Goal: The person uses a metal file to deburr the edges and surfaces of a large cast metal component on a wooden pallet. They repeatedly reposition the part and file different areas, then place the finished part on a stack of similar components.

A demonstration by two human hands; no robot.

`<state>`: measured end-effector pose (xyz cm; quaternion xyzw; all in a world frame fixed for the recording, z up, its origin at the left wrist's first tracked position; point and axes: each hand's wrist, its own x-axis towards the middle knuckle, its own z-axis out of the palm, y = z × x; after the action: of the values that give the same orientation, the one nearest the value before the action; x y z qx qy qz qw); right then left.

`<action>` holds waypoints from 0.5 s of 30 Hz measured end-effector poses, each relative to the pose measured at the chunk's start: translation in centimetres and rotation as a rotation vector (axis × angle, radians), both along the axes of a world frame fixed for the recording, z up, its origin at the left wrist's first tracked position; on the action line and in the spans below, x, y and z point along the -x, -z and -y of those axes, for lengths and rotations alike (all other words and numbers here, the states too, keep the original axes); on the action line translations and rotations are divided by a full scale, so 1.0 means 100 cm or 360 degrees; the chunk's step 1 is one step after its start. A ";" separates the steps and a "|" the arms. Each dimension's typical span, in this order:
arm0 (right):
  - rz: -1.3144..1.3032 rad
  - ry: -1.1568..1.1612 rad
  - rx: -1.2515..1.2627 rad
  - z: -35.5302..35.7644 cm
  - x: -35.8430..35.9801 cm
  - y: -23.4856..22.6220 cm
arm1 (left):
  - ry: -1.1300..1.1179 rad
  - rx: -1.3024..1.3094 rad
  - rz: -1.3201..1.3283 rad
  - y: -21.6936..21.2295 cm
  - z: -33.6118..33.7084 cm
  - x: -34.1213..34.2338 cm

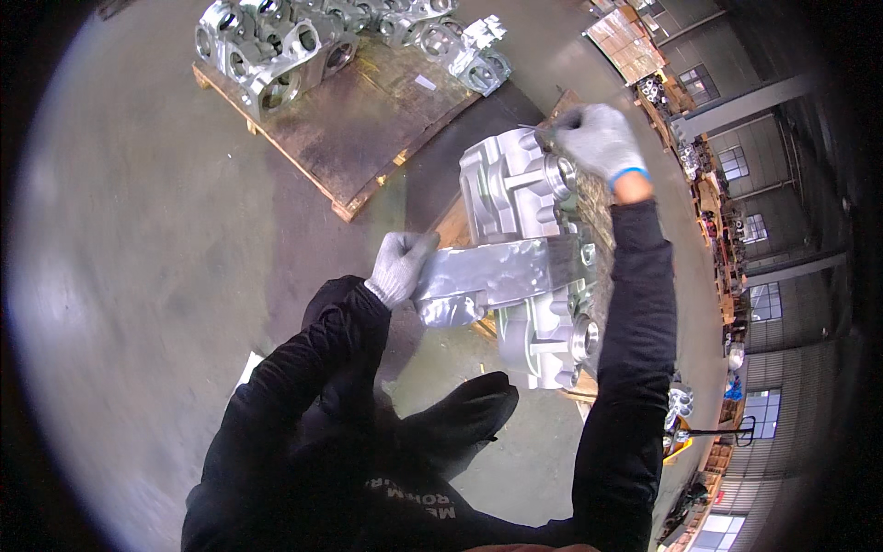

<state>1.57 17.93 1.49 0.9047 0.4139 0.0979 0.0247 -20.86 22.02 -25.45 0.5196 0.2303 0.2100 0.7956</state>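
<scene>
My left hand, in a pale knit glove, is closed on the left edge of a metal casting with a smooth, flat, shiny face. The part lies crosswise among other silver castings: one with a round bored end lies beyond it, and another casting lies on the near side. My right hand, gloved with a blue cuff edge, is raised at the far casting's upper right corner. Its fingers are curled shut; whatever they hold is hidden.
Ahead to the left, a wooden pallet carries several silver castings along its far side. Wood shows under the castings by my hands. On the right are stacked goods along a wall and a pallet jack handle.
</scene>
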 end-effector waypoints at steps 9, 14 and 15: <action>0.0085 -0.0219 0.0296 -0.028 0.017 -0.002 | -0.0017 0.0032 -0.0022 -0.005 0.001 0.002; 0.0208 -0.0241 0.0292 -0.022 0.018 0.025 | -0.0021 0.0072 0.0082 -0.010 0.000 0.001; 0.0242 -0.0365 0.0228 -0.020 0.015 0.033 | -0.0038 0.0076 0.0073 -0.011 0.000 0.001</action>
<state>0.10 19.95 -1.83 0.8374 0.5173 0.1384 0.1093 -20.91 22.03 -24.38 0.4926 0.2232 0.2258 0.8103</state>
